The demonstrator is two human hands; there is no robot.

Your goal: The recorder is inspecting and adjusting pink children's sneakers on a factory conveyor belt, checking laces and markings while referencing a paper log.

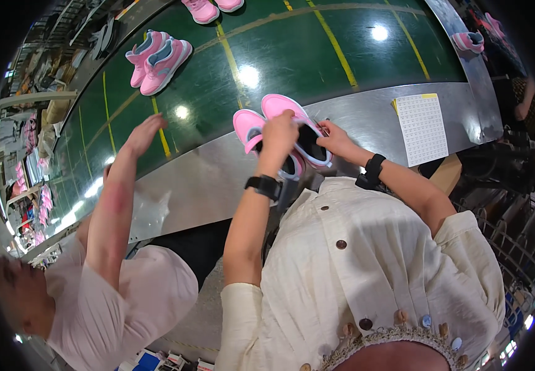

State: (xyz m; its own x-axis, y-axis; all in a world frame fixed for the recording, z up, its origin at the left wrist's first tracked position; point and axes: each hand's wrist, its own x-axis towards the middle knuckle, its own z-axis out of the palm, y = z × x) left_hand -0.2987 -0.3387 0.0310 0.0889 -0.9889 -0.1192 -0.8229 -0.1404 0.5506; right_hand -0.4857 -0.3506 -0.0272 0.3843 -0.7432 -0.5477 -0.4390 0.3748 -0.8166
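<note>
A pair of pink sneakers with white soles lies side by side in front of me, toes pointing away, over the metal ledge and the belt's near edge. My left hand (280,135) reaches over the left sneaker (247,123), fingers curled in at the upper of the right sneaker (278,105); it hides part of both shoes. At the right sneaker's dark opening, my right hand (336,140) grips the collar edge with bent fingers. What lies under the left fingertips is hidden. Black bands sit around both my wrists.
Beyond the metal ledge (181,179) runs a green belt (292,55) with yellow lines. More pink sneakers (158,63) stand on it. A printed sheet (421,128) lies at my right. At my left, a co-worker's arm (116,204) reaches over the belt.
</note>
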